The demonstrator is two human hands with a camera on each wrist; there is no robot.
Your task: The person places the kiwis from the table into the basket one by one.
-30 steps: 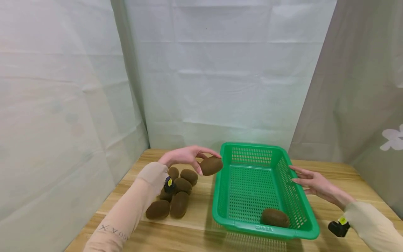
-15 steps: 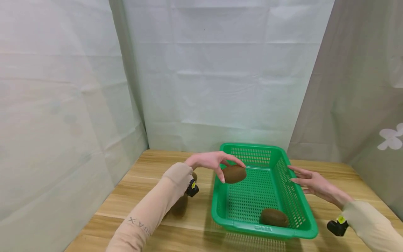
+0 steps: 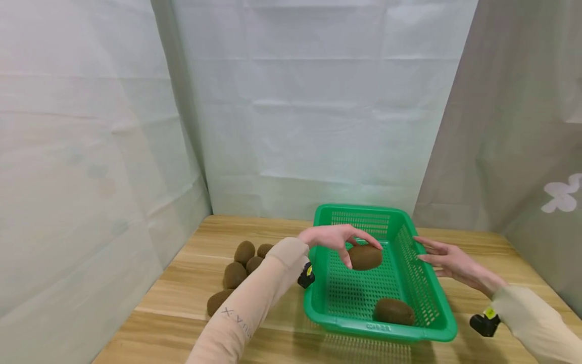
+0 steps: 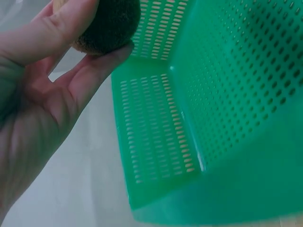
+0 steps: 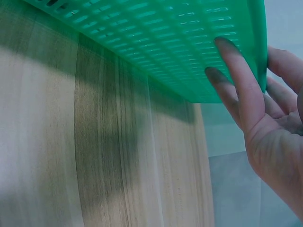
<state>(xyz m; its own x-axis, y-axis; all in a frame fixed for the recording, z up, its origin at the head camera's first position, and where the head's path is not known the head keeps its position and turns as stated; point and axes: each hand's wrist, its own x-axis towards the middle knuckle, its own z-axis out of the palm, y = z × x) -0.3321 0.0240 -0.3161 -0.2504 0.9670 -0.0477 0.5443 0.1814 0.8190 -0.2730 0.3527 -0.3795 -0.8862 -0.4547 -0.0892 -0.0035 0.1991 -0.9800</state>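
My left hand [image 3: 334, 237] pinches a brown kiwi [image 3: 365, 257] between thumb and fingers, over the inside of the green plastic basket [image 3: 386, 331]. Close up in the left wrist view, that kiwi's dark underside [image 4: 111, 26] shows between the fingers. A second kiwi [image 3: 393, 311] lies on the basket floor near the front wall. At the basket's right side, my right hand [image 3: 454, 260] lightly grips the rim. In the right wrist view two of its fingers [image 5: 241, 78] lie against the slotted outer wall, while other digits reach past the rim's edge.
Left of the basket several kiwis [image 3: 235, 275] lie grouped on the wooden table [image 3: 177, 298], partly behind my left forearm. Pale cloth sheets [image 3: 295, 126] hang behind and at both sides. A small black device [image 3: 484, 323] is at the right wrist.
The left hand has carried its kiwi rightward from beside the basket's left rim to above its interior. The right hand stays at the rim, and the kiwi inside lies as before.
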